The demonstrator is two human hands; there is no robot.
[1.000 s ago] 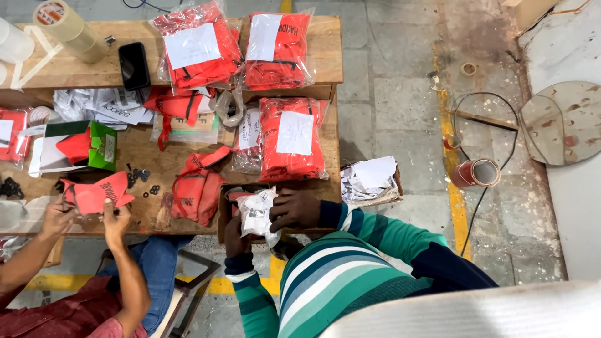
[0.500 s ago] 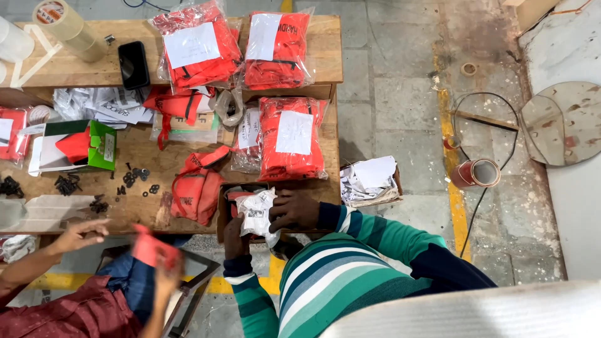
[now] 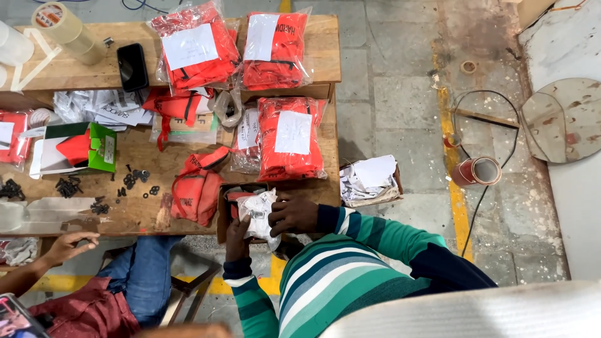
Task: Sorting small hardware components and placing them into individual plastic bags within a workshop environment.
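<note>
Crumpled bag [image 3: 256,215] btwn both hands, over box [image 3: 223,213] at table [image 3: 144,216] edge.

White crumpled plastic bag [image 3: 256,216], orange-red folded garments [image 3: 285,141] in clear wrap, green-and-white box [image 3: 100,147], black phone [image 3: 133,66], teal-white-navy striped sleeves [image 3: 369,228], brown wooden counter [image 3: 141,216]

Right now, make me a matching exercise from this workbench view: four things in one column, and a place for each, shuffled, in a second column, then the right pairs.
Things
1. black phone
2. white plastic packet
3. roll of tape
4. red roll

Places
A. lying on the floor by the yellow line
B. between the left hand and right hand
C. far left corner of the wooden table
D. flat on the raised shelf, left of the orange bagged bundles

Pairs: 1-D, 2-B, 3-C, 4-A
</note>
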